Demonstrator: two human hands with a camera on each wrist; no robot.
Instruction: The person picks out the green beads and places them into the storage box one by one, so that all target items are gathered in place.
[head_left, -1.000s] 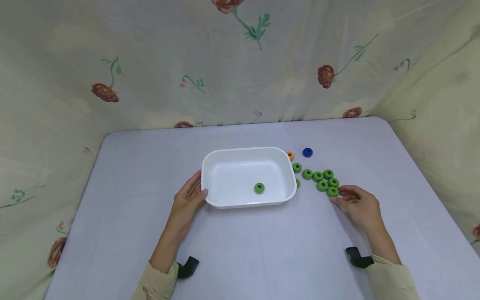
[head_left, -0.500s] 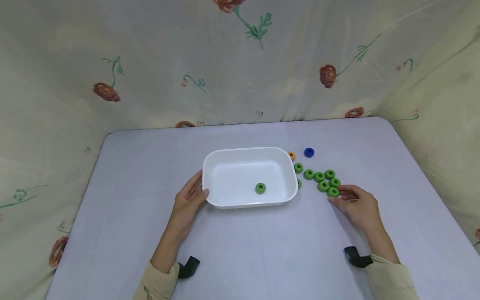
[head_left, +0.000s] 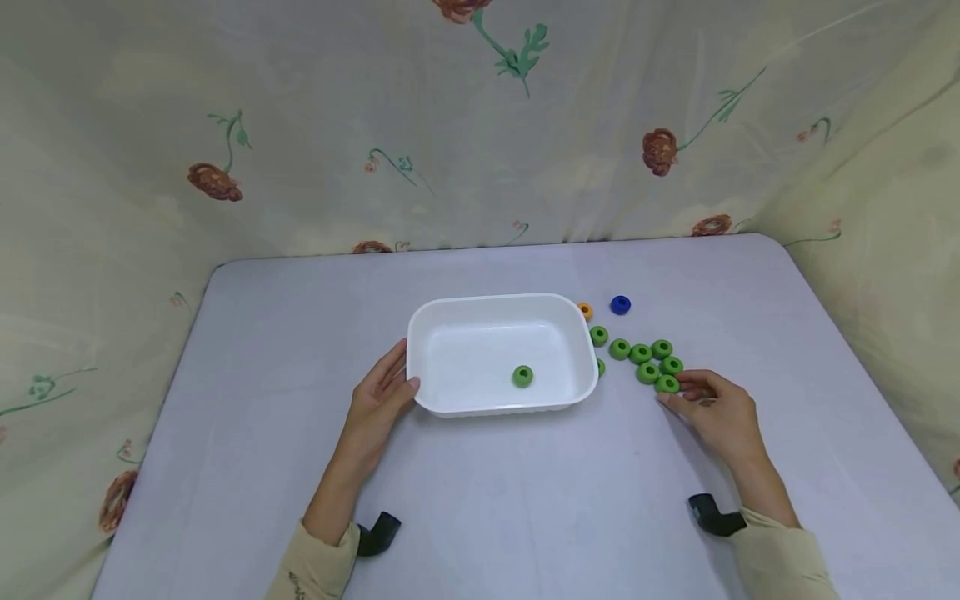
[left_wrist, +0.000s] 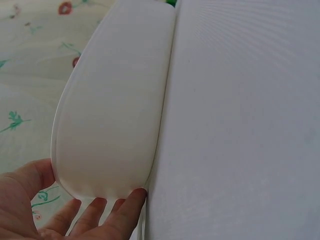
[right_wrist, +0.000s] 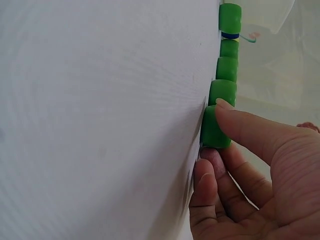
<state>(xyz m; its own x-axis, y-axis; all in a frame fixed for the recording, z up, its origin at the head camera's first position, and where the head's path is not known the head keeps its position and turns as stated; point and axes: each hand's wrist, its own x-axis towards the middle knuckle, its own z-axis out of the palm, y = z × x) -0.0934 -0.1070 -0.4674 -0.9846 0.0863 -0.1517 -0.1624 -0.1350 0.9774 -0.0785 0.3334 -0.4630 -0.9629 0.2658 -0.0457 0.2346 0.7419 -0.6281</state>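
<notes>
Tray (head_left: 465, 354) is in front of me in the head view, a green bead (head_left: 522, 377) inside. My left hand (head_left: 375, 404) holds its left end. My right hand (head_left: 716, 414) pinches the nearest bead (head_left: 667, 384) of a green bunch (head_left: 648, 372) on the tabletop (head_left: 525, 500). In the left wrist view, my left thumb (left_wrist: 36, 176) is on the rim (left_wrist: 54, 135), my left fingers (left_wrist: 129, 210) on the outside. In the right wrist view, my right thumb (right_wrist: 255, 129) and right fingers (right_wrist: 206, 186) pinch that bead, others lined up past it.

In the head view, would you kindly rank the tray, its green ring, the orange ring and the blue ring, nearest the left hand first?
1. Tray, touching the left hand
2. Green ring, inside it
3. Orange ring, right of tray
4. Blue ring, farther right
</notes>
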